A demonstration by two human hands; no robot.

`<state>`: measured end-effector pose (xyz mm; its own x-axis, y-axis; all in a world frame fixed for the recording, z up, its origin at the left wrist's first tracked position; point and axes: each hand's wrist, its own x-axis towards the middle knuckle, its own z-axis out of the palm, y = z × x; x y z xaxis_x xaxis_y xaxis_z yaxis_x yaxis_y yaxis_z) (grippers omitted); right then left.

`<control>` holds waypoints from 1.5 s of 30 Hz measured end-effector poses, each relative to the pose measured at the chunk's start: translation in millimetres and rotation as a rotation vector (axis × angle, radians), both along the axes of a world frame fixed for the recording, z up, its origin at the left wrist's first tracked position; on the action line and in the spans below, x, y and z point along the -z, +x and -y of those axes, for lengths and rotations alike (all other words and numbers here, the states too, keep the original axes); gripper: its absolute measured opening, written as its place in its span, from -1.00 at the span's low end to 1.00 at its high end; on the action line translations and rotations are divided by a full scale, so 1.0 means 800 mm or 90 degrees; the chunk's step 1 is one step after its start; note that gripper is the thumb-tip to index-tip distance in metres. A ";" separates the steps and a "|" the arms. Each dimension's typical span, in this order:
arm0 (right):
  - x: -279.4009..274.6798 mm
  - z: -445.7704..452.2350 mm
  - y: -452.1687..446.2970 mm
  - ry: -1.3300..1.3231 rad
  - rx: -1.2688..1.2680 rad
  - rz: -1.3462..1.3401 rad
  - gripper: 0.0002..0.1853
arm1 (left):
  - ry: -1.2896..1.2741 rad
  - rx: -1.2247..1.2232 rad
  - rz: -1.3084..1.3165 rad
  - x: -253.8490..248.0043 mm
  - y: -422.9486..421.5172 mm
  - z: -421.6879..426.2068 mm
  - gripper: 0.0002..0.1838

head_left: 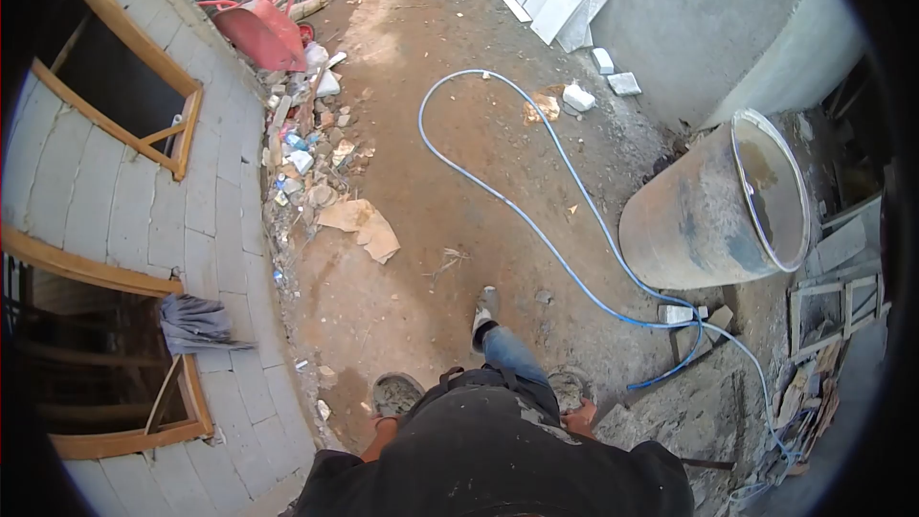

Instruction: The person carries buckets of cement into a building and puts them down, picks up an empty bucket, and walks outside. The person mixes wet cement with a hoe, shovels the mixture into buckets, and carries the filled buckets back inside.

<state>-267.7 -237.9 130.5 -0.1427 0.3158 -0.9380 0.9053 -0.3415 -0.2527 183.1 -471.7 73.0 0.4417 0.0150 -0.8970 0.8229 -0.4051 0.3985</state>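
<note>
Grey, wet-looking mix [397, 392] sits in our L bucket [394, 374], & similar stuff in our R bucket [593, 388]; one's at each side of our legs. L hand [386, 427] & R hand [579, 415] are at the near rims, fingers seemingly curled tight on rim or handle, can't tell which. One shoe [485, 306] is fwd on the dirt [450, 220]. To carry well, we'd prob. want rims level, arms straight, wt even L/R, short steps so nothing slops. Main trip risk's the blue hose [479, 72], looping ahead & R twd the drum [689, 206]; best line's prob. the dirt btwn hose & rubble [324, 195], minding the torn cardboard [364, 227] on the L, w/ knees clear of both buckets
</note>
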 end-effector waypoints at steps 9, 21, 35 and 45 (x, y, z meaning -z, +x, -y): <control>-0.019 0.373 -0.201 -0.145 -0.141 -0.115 -0.81 | 0.030 0.051 0.056 0.001 -0.090 0.170 -0.53; -0.022 0.810 -0.372 -0.089 -0.267 -0.134 -0.78 | -0.038 -0.331 -0.151 0.009 -0.264 0.529 -0.53; -0.013 1.181 -0.475 0.064 -0.304 0.004 -0.58 | 0.069 -0.514 -0.133 0.004 -0.447 0.999 -0.55; -0.064 1.562 -0.594 0.025 -0.230 -0.084 -0.70 | -0.122 -0.212 -0.226 -0.025 -0.559 1.393 -0.50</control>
